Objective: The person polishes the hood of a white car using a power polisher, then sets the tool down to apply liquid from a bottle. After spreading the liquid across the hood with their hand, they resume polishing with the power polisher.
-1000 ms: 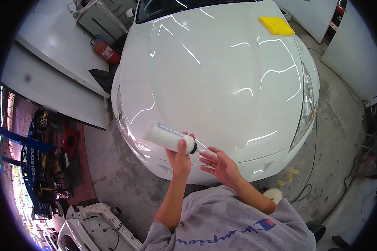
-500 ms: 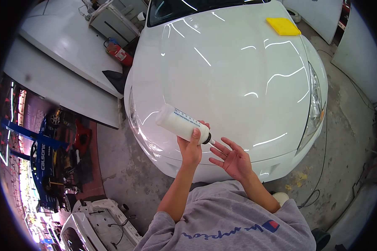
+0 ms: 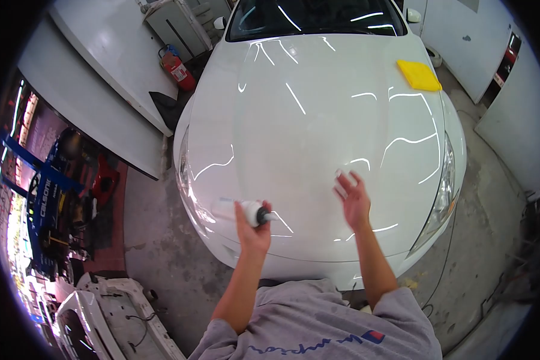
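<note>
Over hood (image 3: 318, 132), right hand (image 3: 353, 198) lifted from bottle (image 3: 240, 211).

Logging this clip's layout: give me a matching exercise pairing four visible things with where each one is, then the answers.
Things:
1. white bottle
2. yellow cloth
3. red fire extinguisher
4. right hand

Places:
A. on the floor beside the car's front wing
B. held in the left hand
C. raised open over the bonnet
D. lying on the bonnet near the windscreen

Pairs: 1-B, 2-D, 3-A, 4-C
</note>
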### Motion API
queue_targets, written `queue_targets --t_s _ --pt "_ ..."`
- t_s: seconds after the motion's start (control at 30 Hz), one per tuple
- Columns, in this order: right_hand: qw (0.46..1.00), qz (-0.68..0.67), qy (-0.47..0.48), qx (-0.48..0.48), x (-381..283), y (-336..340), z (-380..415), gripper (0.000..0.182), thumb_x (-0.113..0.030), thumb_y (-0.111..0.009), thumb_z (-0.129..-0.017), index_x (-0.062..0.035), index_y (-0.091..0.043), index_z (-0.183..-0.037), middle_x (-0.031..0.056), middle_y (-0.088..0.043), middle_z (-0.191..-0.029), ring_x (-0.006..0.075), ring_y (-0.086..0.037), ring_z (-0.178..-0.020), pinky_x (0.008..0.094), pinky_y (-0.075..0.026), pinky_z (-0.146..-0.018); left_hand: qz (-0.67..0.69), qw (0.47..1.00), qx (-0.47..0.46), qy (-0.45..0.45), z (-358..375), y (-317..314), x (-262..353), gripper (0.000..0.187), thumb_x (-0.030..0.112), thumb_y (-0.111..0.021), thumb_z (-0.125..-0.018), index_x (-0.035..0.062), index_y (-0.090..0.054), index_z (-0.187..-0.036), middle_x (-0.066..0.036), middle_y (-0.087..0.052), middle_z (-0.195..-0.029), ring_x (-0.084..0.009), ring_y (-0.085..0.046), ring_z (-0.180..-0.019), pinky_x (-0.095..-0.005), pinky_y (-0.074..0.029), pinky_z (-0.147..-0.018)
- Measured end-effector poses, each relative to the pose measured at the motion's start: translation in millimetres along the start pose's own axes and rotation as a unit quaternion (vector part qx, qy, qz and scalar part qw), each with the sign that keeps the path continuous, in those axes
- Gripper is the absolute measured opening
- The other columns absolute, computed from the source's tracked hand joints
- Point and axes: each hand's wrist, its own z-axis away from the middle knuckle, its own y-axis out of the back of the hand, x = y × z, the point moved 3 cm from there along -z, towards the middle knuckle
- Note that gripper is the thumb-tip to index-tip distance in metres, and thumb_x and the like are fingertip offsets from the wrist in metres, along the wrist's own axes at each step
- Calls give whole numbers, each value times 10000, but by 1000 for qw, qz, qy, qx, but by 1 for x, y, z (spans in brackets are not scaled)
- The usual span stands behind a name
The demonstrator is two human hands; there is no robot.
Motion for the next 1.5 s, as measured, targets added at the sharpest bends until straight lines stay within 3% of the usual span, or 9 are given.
queue_targets --t_s 0.13,0.3,0.37,0.5,0.57,0.83,1.17,1.37,1.5 --pt "927 362 96 18 -50 32 -108 521 -70 -385 -871 -71 -322 -1388 110 -555 -1343 244 -377 -1337 357 -269 -1104 44 989 140 14 1 71 22 501 400 -676 -862 3 -468 -1087 -148 -564 -952 -290 -605 -863 -398 -572 -828" --pt "865 488 108 -47 -64 61 -195 579 -36 -424 -839 -83 -308 -1404 98 -556 -1348 276 -360 -1337 377 -250 -1112 44 969 241 -42 33 128 53 488 376 -696 -843 43 -467 -1116 -130 -548 -983 -277 -602 -862 -386 -578 -806" --pt "728 662 155 -89 -71 54 -206 625 -31 -443 -823 -103 -294 -1425 64 -546 -1366 286 -344 -1349 400 -230 -1130 44 960 270 -66 43 133 63 490 374 -704 -835 54 -468 -1121 -126 -547 -992 -276 -603 -866 -386 -578 -804" --pt "626 755 163 -107 -71 54 -206 668 -31 -462 -813 -128 -277 -1447 13 -559 -1353 291 -330 -1358 421 -207 -1151 60 951 291 -84 54 138 70 506 377 -713 -825 68 -457 -1133 -111 -548 -999 -266 -609 -857 -382 -588 -790" --pt "526 819 181 -138 -68 56 -201 670 -54 -484 -834 -149 -265 -1460 -24 -581 -1324 278 -326 -1363 432 -178 -1166 57 953 287 -80 54 137 69 502 378 -706 -832 65 -455 -1134 -117 -545 -1007 -266 -609 -855 -375 -591 -774" --pt "569 772 214 -186 -59 71 -130 641 -96 -515 -869 -118 -261 -1457 -21 -592 -1308 277 -313 -1377 491 -158 -1166 57 958 280 -31 48 143 66 527 409 -706 -823 58 -458 -1127 -135 -557 -988 -276 -611 -855 -364 -589 -757" --pt "504 810 234 -188 -20 79 -27 660 -116 -513 -864 -69 -252 -1468 8 -530 -1377 302 -294 -1394 551 -129 -1158 38 964 262 -13 43 141 58 532 424 -722 -804 41 -489 -1091 -140 -564 -944 -295 -601 -868 -380 -575 -781" --pt "419 855 199 -231 24 84 28 678 -127 -513 -863 -77 -242 -1482 40 -508 -1386 331 -295 -1396 587 -106 -1151 52 967 247 18 44 141 53 546 428 -710 -815 29 -469 -1101 -144 -556 -960 -288 -605 -873 -375 -585 -794" --pt "463 841 188 -206 50 85 57 662 -120 -519 -850 -71 -289 -1469 69 -514 -1369 333 -297 -1397 601 -114 -1143 59 971 234 4 40 139 52 562 423 -710 -815 18 -459 -1113 -144 -553 -969 -288 -605 -874 -373 -585 -789"
